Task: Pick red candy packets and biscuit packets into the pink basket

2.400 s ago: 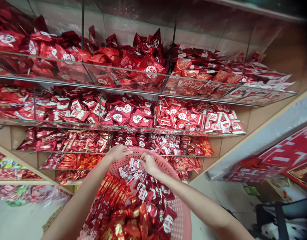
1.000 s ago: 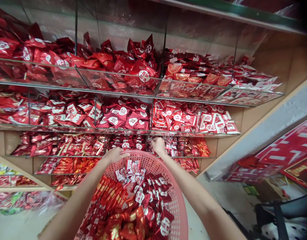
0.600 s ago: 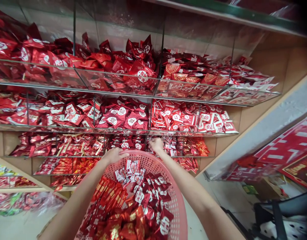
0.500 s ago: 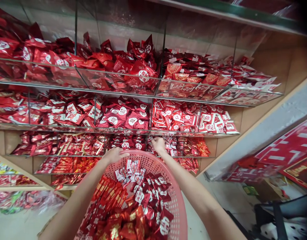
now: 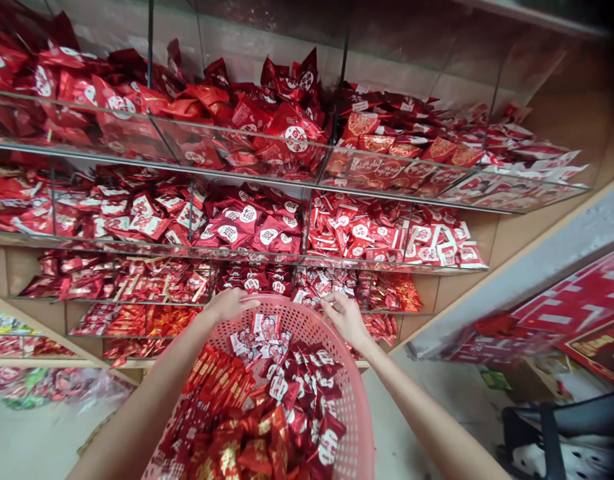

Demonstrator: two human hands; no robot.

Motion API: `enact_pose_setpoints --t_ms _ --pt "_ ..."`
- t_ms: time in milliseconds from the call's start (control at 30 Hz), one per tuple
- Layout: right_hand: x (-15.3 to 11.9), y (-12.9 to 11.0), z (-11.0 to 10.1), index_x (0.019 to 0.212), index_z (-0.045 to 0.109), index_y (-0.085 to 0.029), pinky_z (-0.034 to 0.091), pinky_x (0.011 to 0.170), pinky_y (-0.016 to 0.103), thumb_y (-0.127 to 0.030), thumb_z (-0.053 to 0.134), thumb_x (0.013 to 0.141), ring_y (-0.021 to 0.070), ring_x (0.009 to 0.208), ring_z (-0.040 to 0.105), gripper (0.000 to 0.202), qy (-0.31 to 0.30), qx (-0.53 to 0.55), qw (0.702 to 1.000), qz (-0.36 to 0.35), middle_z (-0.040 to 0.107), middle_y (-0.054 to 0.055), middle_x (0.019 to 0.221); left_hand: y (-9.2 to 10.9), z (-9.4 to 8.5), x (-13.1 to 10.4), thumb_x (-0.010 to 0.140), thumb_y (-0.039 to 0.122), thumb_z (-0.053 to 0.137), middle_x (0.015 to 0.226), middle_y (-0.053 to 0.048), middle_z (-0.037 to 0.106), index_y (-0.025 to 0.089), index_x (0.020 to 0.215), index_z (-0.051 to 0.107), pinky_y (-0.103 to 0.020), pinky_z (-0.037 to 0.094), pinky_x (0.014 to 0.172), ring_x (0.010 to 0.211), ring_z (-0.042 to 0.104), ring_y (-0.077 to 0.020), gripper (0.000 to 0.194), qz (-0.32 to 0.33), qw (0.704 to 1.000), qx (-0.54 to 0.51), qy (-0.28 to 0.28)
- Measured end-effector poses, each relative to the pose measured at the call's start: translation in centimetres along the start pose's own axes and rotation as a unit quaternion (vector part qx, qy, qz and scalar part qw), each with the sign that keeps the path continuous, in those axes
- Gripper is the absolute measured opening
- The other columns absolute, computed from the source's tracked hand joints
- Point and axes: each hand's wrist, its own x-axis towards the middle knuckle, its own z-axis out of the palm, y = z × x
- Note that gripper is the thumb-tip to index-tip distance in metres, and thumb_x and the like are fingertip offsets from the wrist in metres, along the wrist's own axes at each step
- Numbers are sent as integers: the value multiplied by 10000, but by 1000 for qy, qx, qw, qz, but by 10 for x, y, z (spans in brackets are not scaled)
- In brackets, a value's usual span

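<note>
A pink perforated plastic basket [image 5: 364, 400] sits below the shelves, filled with wrapped candies in separate piles. My left hand [image 5: 231, 307] is closed over its far rim, thumb lying along the top. Just beyond the rim, my right hand [image 5: 344, 317] hovers before the low shelf compartment of small red-and-white candy packets [image 5: 311, 285]. Its fingers are curled together, and whatever they may hold is too small to make out. Inside the basket lie red-and-white packets [image 5: 265, 327], dark red packets [image 5: 307, 380], orange-red sticks [image 5: 221, 380] and shiny red-gold candies [image 5: 257, 457].
Tiered shelves with clear dividers [image 5: 331, 160] carry red candy packets on several levels. A wooden side panel [image 5: 537, 230] slopes down at the right. On the floor at right stand a dark carrier with a white spotted thing [image 5: 561, 453] and boxes. Bagged goods [image 5: 57, 387] lie at lower left.
My right hand has drawn back out of the low compartment, toward me and slightly right, close to the basket rim. My left hand keeps its hold. The view has shifted slightly.
</note>
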Motion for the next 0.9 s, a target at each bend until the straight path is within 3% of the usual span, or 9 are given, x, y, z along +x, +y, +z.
enact_pose_setpoints --t_ms 167,333,467,533,600,700,800,900 --pt "1 2 10 697 523 -171 402 400 201 -448 607 701 92 365 499 290 -85 132 982 106 583 -28 451 1 -1 -1 714 728 336 676 -48 623 201 693 577 -233 282 518 625 574 -188 580 4 1000 12 7" --pt "6 4 32 680 525 -161 358 342 170 -387 640 659 82 321 485 254 -121 135 970 164 553 -53 388 1 -1 -1 697 735 357 683 -48 630 202 722 602 -233 293 527 646 585 -195 587 -2 1000 -6 6" --pt "4 3 52 663 514 -170 348 340 179 -264 539 746 89 310 482 128 -145 74 964 210 540 -52 381 -1 1 0 694 747 341 682 -49 631 199 702 589 -234 304 533 636 583 -192 601 -4 1000 -5 6" --pt "2 4 59 618 505 -175 354 369 195 -208 465 779 106 345 517 169 -141 -27 971 191 548 -27 401 -3 2 1 699 745 336 675 -46 630 201 686 578 -236 307 534 625 579 -190 595 0 1000 -3 5" --pt "-1 6 63 567 502 -174 383 448 220 -165 429 782 135 446 581 227 -114 -171 971 122 589 21 470 -4 3 1 700 739 341 662 -42 623 201 683 577 -236 299 524 609 572 -187 588 2 1000 -6 5" --pt "-4 9 67 563 538 -167 404 580 254 -122 417 765 182 633 633 240 -79 -339 937 38 654 88 631 -4 3 1 701 728 355 640 -43 610 194 678 578 -237 282 508 595 563 -185 579 2 1000 -11 11" --pt "-6 10 71 594 573 -162 398 614 267 -113 413 764 202 694 637 239 -96 -395 913 44 668 115 700 -3 2 1 712 713 363 643 -46 612 192 676 571 -237 273 504 595 563 -186 562 5 1000 -7 13" --pt "-4 5 70 630 587 -161 388 598 269 -140 425 787 203 675 627 226 -95 -398 912 28 662 115 701 -3 2 1 719 706 364 662 -50 622 193 685 573 -235 270 505 607 570 -187 555 7 1000 -5 14"
